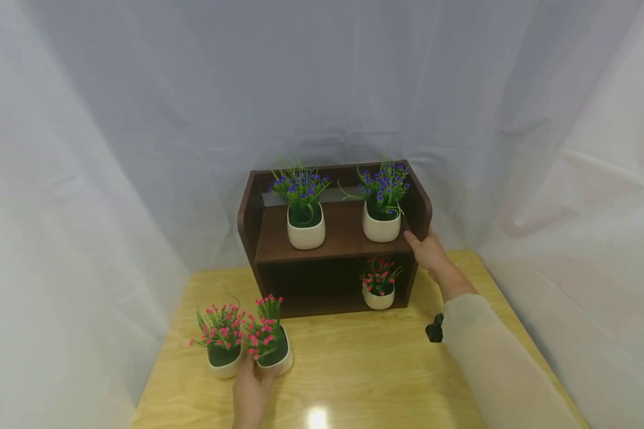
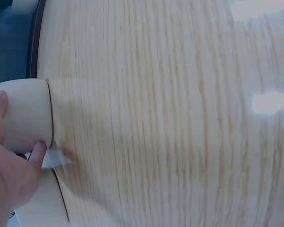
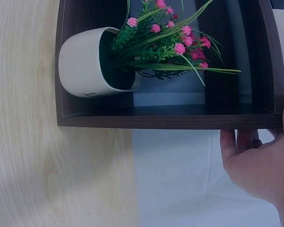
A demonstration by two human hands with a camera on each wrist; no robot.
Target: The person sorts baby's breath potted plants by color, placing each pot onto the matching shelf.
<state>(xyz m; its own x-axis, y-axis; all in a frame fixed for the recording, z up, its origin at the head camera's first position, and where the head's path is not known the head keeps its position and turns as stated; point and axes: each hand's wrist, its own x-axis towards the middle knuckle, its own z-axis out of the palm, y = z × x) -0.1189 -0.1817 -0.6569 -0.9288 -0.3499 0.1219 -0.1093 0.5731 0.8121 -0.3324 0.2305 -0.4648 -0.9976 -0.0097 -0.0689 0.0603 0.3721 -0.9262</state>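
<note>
My left hand (image 1: 252,393) grips a white flowerpot with pink flowers (image 1: 281,360) low on its near side, thumb and finger against its walls. This pot stands on the table by the front left corner of a dark brown two-tier shelf (image 1: 338,253). Just left of it is a second white pot with pink flowers (image 1: 225,369), close to my left hand. My right hand (image 1: 432,256) holds the shelf's right side panel (image 3: 170,122), with the thumb at the front edge and fingers behind the panel.
Two white pots with purple flowers, a left one (image 1: 307,235) and a right one (image 1: 381,229), stand on the upper tier. A pink-flowered pot (image 1: 378,298) sits at the right of the lower tier. The wooden table (image 1: 354,369) has pale curtains (image 1: 322,77) around it.
</note>
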